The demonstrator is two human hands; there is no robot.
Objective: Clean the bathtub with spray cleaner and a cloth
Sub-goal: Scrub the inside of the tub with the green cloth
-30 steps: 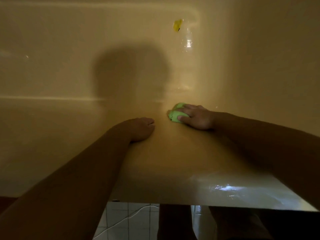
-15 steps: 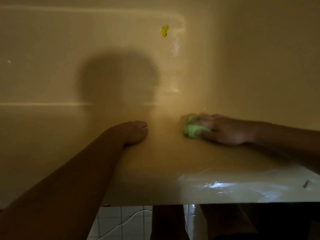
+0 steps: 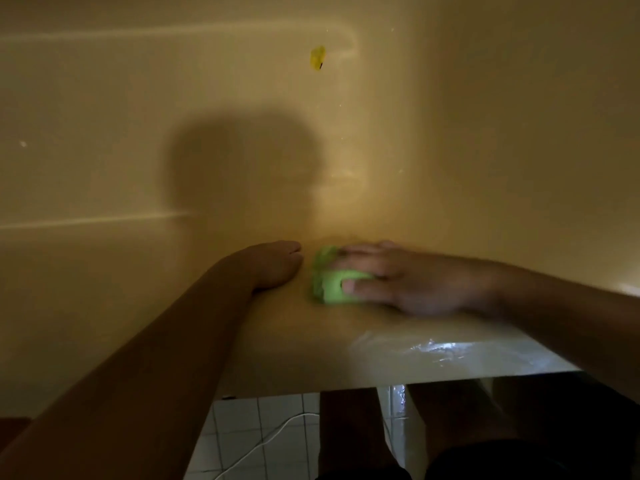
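Note:
The cream bathtub [image 3: 138, 271] fills the view in dim light. A bunched green cloth [image 3: 329, 284] lies on the tub's near inner wall. My right hand [image 3: 391, 278] holds it, fingers over the top and thumb curled under the front, and it is blurred. My left hand [image 3: 277, 263] rests flat on the tub surface just left of the cloth, a small gap apart. No spray cleaner is in view.
A small yellow object [image 3: 317, 57] sits high on the far side of the tub. The tub's wet near rim [image 3: 433, 355] glistens. Below it are white floor tiles [image 3: 242, 431], a white cable [image 3: 277, 434] and my legs [image 3: 349, 438].
My right hand with the cloth slid right and then back left, ending close to my left hand. The left hand stayed planted.

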